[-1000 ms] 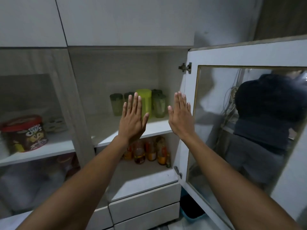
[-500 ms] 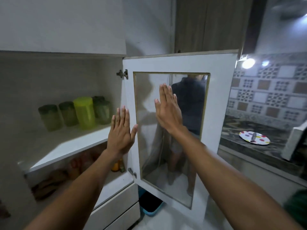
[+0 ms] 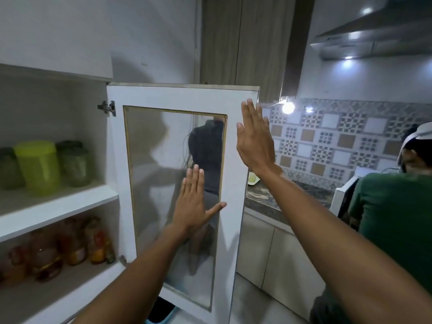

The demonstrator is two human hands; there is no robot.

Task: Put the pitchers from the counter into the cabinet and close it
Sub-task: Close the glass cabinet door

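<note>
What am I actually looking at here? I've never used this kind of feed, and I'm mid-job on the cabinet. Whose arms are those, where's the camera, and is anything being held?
There is no machine: the camera sits on a person's head and looks forward and down, so the two bare arms are that person's own. The left hand is raised flat in front of the glass pane of the open cabinet door; whether it touches the glass I cannot tell. The right hand is up by the door's outer edge. Both are open and hold nothing. Inside, the upper shelf carries a bright green container among darker green ones; jars stand on the shelf below. On the right is a dark counter and another person in a green shirt.
</note>
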